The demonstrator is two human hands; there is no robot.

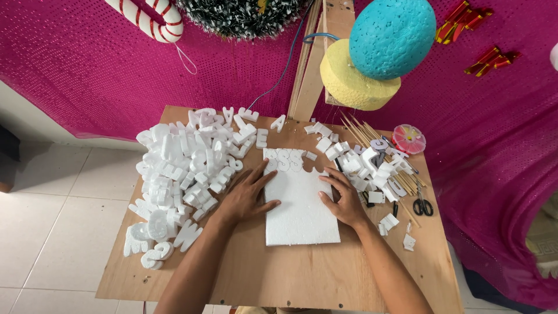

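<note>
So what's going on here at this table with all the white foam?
A person is pressing both hands flat on a white foam sheet lying on a wooden board. The left hand rests on its left edge, the right hand on its right edge. Letter shapes are already cut along the sheet's far end. A big pile of cut foam letters lies to the left, with more foam pieces, wooden sticks and scissors to the right.
</note>
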